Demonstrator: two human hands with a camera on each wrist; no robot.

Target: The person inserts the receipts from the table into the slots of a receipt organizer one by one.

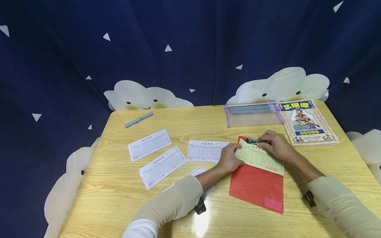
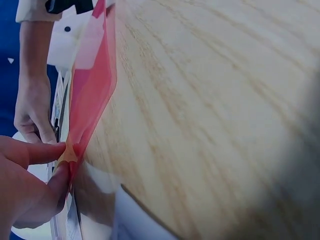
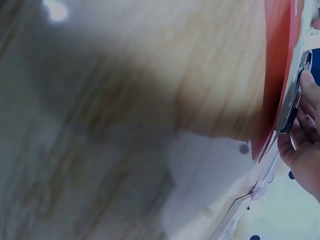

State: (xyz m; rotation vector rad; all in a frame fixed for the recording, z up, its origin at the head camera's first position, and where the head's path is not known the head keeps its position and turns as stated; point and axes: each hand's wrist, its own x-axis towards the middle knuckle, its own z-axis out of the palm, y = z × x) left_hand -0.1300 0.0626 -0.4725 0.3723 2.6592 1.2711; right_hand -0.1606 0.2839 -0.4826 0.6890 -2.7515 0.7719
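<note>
A red clipboard lies towards the right of the table, with a pale yellow receipt slip over its upper half. My left hand pinches the slip's left edge together with the board; thumb and finger meet on it in the left wrist view. At the top of the board, my right hand grips the metal clip, partly hiding it. The right wrist view shows the thumb on the clip and the other fingers curled at the board's top edge.
Several white receipt slips lie to the left, one partly under my left forearm. A blue pen rests at the back left. Behind the clipboard are a purple-edged zip pouch and a book. A dark blue curtain hangs behind.
</note>
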